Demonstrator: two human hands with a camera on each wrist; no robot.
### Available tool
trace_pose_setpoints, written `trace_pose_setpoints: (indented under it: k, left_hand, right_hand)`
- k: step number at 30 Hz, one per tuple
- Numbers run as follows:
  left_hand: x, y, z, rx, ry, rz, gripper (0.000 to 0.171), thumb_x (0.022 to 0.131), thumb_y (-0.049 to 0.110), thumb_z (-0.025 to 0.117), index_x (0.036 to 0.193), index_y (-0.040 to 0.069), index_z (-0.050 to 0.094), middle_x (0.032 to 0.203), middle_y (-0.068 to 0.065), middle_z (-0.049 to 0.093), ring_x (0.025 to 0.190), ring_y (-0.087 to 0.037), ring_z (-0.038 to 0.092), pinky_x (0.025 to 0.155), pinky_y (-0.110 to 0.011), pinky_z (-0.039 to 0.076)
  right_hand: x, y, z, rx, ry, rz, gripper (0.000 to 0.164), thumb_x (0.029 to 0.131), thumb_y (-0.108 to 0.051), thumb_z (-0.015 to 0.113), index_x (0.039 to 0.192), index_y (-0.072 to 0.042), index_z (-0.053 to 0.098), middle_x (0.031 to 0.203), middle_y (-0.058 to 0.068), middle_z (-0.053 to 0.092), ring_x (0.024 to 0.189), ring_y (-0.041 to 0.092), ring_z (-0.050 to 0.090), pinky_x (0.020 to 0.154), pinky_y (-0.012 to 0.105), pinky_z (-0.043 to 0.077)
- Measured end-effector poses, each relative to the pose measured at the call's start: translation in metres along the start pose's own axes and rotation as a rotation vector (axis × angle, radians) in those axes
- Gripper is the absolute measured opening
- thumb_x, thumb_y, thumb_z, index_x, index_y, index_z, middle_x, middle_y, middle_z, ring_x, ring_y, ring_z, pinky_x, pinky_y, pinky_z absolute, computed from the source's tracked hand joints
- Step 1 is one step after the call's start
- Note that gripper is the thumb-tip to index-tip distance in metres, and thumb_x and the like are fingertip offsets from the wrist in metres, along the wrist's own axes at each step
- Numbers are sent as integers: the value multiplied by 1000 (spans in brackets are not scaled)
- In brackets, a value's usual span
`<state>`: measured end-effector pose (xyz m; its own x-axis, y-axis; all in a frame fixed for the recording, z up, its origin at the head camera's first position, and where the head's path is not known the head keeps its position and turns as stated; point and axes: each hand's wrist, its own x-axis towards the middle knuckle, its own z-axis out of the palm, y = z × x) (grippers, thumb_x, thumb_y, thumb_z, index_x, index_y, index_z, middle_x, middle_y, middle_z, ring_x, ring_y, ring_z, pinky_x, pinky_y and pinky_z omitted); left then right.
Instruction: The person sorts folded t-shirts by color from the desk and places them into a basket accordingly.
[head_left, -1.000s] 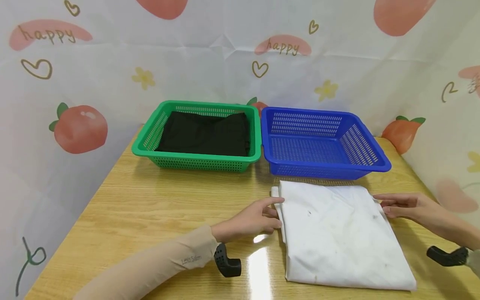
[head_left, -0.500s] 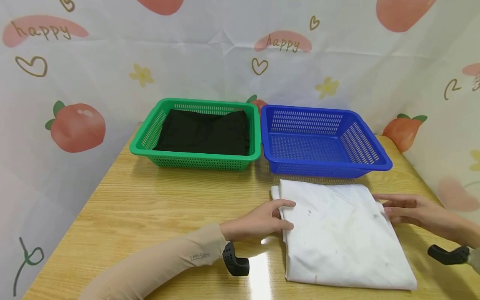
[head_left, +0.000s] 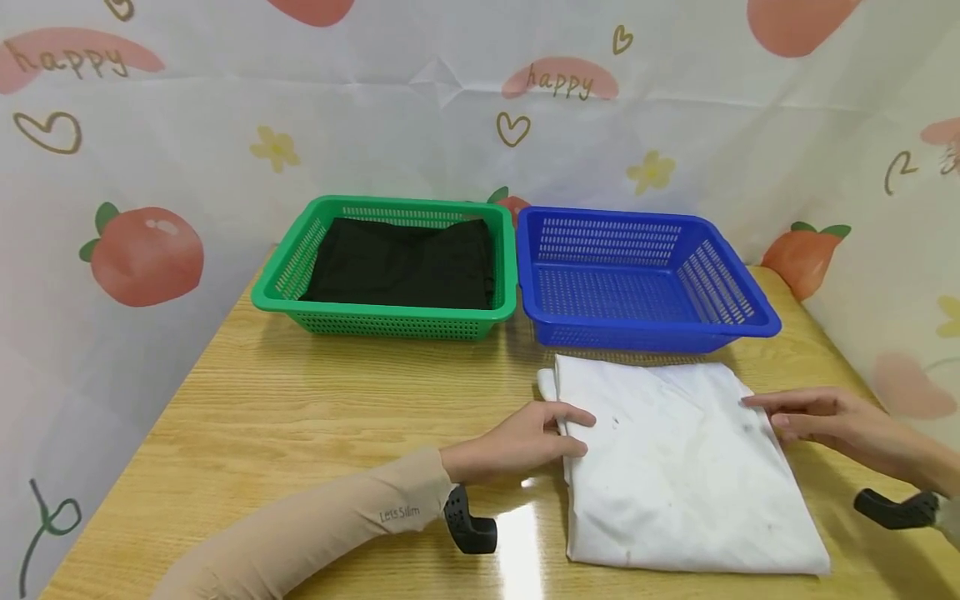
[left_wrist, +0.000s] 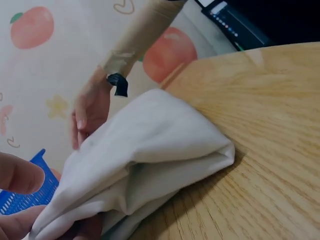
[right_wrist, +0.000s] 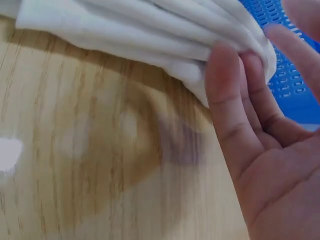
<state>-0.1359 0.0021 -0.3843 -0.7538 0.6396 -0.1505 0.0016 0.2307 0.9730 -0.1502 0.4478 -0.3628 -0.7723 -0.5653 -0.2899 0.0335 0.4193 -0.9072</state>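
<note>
A folded white cloth (head_left: 690, 467) lies on the wooden table, its layered edges showing in both wrist views. My left hand (head_left: 525, 442) holds its left edge. Two digits lie over the top there, and in the left wrist view fingertips (left_wrist: 90, 229) are tucked beneath the fold. At the opposite edge is my right hand (head_left: 847, 421), its fingers stretched toward the cloth. The right wrist view has fingertips (right_wrist: 223, 67) against the layered side, with another finger reaching along the far end.
A green basket (head_left: 390, 311) holding folded black fabric (head_left: 405, 267) stands at the back left. Beside it a blue basket (head_left: 652, 327) sits just beyond the white cloth. A patterned wall covering (head_left: 390, 125) rises behind the table (head_left: 300, 400).
My left hand has moved right, from the cloth's left edge to reach over its top. The right index fingertip now overlaps the right edge slightly; the cloth stays in place.
</note>
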Motion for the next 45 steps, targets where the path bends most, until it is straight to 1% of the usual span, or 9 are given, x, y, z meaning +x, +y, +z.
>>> trace_pose_setpoints:
  k: [9,12,16,22,25,29,34,41,45]
  left_hand:
    - [7,-2,0,14,-34,21,43,91,21,68,132,11,63,129,10,59,115,-2,48,96,-22,39]
    - [8,0,2,1,-17,30,42,91,19,69,132,11,63,107,10,64,92,-3,52,88,-20,40]
    - [8,0,7,-15,47,40,39,89,14,70,128,11,67,77,8,52,56,-7,39,69,-19,40]
    - [7,-4,9,-1,97,51,43,87,13,73,130,11,65,123,6,61,60,-7,44,78,-22,44]
    - [8,-6,8,29,104,57,46,87,14,75,132,12,63,129,5,58,74,-8,48,85,-23,43]
    - [9,-6,7,57,122,44,49,85,13,78,131,14,64,133,6,57,94,-7,48,91,-24,41]
    - [8,-5,5,53,140,19,50,84,8,79,131,16,64,131,5,58,56,-10,39,77,-25,43]
    - [9,-5,4,56,124,29,50,84,8,79,131,16,64,129,4,59,64,-8,42,75,-24,43]
    - [10,-6,4,36,103,26,51,83,6,78,132,15,63,118,3,61,46,-11,29,61,-23,41]
  right_hand:
    - [4,1,2,70,-107,-14,50,104,6,37,153,-2,31,153,-2,40,133,1,38,98,20,40]
    - [7,2,4,84,-114,-15,49,104,4,35,153,-2,31,153,-4,39,133,-1,34,98,20,39]
    - [10,2,9,130,-95,2,50,105,3,35,154,-3,30,153,-12,34,132,-4,33,97,20,39]
    - [17,2,19,260,-107,-1,61,103,6,37,158,-11,16,150,2,39,125,17,49,94,38,48]
    - [21,1,25,192,-39,-13,65,102,5,44,159,-12,16,146,7,43,117,25,56,90,44,51]
    - [24,-2,32,-81,143,-37,63,98,-3,60,154,-12,34,146,-2,40,111,16,57,82,34,53]
    - [29,-7,39,-340,313,-82,57,88,-9,76,141,-10,55,130,3,47,93,16,57,70,27,53]
    - [31,-2,38,-418,339,-166,47,83,-3,78,128,-6,66,125,-1,50,99,7,50,74,21,50]
    - [29,-2,36,-376,301,-165,44,85,-2,76,128,-5,66,123,-4,53,101,5,50,72,23,52]
